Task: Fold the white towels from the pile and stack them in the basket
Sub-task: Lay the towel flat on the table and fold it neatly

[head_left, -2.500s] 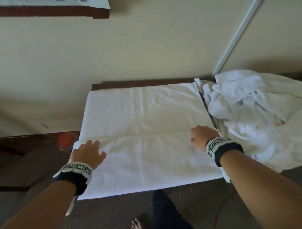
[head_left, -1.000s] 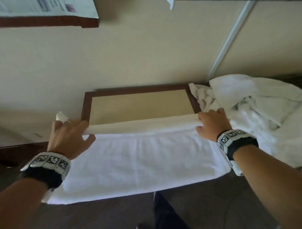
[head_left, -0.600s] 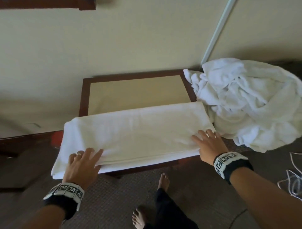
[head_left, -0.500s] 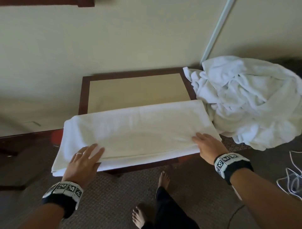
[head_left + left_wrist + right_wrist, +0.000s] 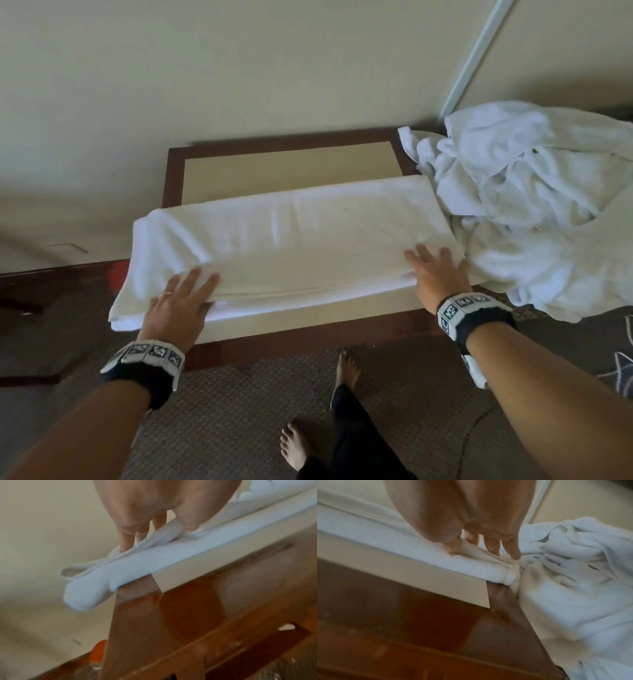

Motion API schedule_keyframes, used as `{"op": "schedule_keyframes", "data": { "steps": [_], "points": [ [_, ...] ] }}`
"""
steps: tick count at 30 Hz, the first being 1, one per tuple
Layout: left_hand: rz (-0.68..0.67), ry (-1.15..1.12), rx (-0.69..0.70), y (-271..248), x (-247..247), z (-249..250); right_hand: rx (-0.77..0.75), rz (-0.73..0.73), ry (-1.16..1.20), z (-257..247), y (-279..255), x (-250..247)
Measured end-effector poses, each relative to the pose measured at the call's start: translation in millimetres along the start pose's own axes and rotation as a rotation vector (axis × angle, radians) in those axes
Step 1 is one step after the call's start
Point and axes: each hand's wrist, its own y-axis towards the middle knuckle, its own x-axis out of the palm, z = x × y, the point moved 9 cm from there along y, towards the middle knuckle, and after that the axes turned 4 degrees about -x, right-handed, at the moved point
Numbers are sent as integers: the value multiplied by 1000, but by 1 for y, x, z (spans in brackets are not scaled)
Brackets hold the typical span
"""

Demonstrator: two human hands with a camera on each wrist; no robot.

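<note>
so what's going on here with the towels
A person is folding a white towel on a small wooden table. The towel is already folded into a long strip across the table, its left end hanging off the edge. The left hand and the right hand lie flat on its near corners, fingers straight. The pile of unfolded towels sits just to the right. No basket is in view.

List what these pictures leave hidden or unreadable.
- Basket: in no view.
- Pile of towels: head view, right frame edge cuts it off.
- Orange-capped bottle: left wrist view, blurred, behind the table.
- Left hand, right hand: palms hidden against the folded towel.
</note>
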Motion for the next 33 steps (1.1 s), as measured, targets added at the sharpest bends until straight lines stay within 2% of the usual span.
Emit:
{"op": "schedule_keyframes", "data": {
  "steps": [2,4,5,7,9,12,15,18,20,22,25,27,29,33],
  "points": [
    [83,-109,39,-4,-12,1,-49,87,110,1,1,-11],
    [137,-82,148,-23,-14,3,-117,190,156,7,-13,-12],
    [119,-42,186,-33,-9,3,-154,193,116,9,-23,-6],
    [69,61,222,-44,4,0,-185,107,-5,8,-35,11],
    [53,90,173,-46,6,-7,-145,44,-25,9,-33,19],
    [75,117,4,-46,-4,-35,-111,25,-2,3,-24,17],
    [-35,155,-60,-60,-2,-51,-84,-27,49,-1,-20,17],
    [-93,210,-93,-67,-9,-34,-87,11,130,-3,-18,3],
    [-45,149,-99,-60,-21,-12,-16,96,237,5,-13,-15],
    [34,57,-28,-48,-30,19,120,143,243,23,-6,-25],
    [42,28,29,-27,-21,48,323,74,283,47,1,-18],
    [0,82,6,-18,-9,54,376,33,394,57,6,-6],
    [-33,120,-19,-14,-2,55,410,54,495,67,11,1],
    [-18,94,13,-3,-5,68,490,45,655,85,19,18]
  ]
}}
